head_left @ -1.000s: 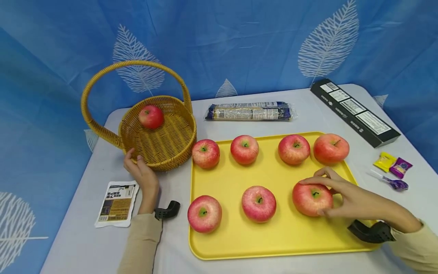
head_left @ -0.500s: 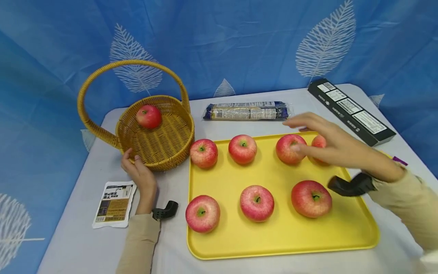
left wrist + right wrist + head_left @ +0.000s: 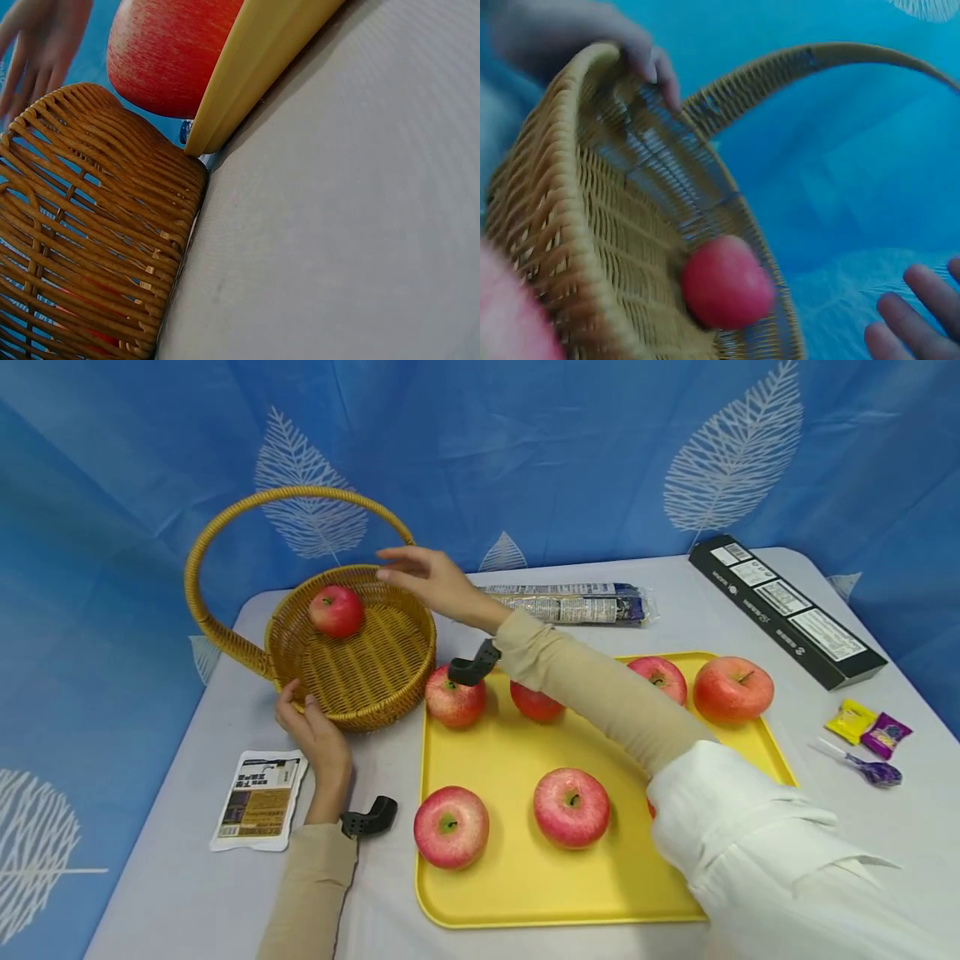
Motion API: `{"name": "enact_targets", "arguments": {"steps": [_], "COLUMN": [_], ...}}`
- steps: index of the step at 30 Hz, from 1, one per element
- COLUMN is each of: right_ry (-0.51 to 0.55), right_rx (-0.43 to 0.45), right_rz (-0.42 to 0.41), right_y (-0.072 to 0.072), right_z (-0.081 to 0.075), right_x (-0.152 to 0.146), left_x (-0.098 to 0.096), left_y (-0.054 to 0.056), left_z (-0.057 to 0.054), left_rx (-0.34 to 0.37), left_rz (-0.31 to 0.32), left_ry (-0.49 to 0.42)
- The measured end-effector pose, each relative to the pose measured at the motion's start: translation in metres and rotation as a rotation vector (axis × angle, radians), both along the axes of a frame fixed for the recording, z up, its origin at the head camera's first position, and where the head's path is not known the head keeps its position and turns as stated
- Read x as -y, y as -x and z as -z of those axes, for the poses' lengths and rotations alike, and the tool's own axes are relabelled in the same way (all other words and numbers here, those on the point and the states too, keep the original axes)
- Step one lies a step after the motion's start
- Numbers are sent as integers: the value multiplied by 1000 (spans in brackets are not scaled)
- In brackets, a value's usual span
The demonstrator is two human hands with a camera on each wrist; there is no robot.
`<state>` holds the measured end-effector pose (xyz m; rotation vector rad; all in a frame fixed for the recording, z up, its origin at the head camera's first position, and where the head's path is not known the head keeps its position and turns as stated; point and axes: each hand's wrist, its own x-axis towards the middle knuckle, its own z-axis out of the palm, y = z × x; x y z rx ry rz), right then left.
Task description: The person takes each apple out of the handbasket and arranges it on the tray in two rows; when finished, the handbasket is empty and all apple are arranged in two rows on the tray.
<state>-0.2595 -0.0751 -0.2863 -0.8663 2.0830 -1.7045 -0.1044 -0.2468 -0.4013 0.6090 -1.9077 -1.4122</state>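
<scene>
My left hand [image 3: 318, 747] grips the near-left rim of the woven basket [image 3: 405, 693], fingers curled over the edge, as the right wrist view shows. One red apple [image 3: 337, 612] lies inside the basket against its back left wall. Above the basket's far right rim, by the foot of the handle, my right hand [image 3: 438, 583] hovers with extended fingers and nothing in them. The left wrist view shows that hand [image 3: 49, 49] with its fingers spread. Several apples, among them a front-left apple [image 3: 451, 827] and a middle apple [image 3: 572, 807], lie on the yellow tray [image 3: 525, 893].
Behind the tray lies a blue-and-clear packet [image 3: 570, 608], partly covered by my right forearm. A long black box [image 3: 787, 610] sits back right, with small wrapped sweets [image 3: 851, 721] and a lollipop [image 3: 873, 772] nearby. A flat pouch [image 3: 258, 802] lies left of my left wrist.
My right hand has left the front-right apple on the tray and swung back and left over to the basket. My left hand has stayed at the basket rim.
</scene>
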Motion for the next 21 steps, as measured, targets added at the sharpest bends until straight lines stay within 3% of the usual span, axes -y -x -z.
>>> {"name": "enact_targets", "arguments": {"steps": [5, 13, 17, 21], "right_ry": [-129, -223, -284, -371], "right_rx": [54, 137, 160, 159], "right_rz": [-15, 134, 156, 92], "right_y": [10, 9, 6, 10], "right_z": [15, 35, 41, 48], "right_x": [47, 109, 119, 115], "left_x": [-1, 6, 3, -2], "left_y": [-1, -10, -10, -6], "left_z": [-1, -6, -8, -7], "left_rx": [10, 31, 25, 3], "left_rz": [-10, -19, -22, -8], "left_ry": [-9, -40, -31, -13]}}
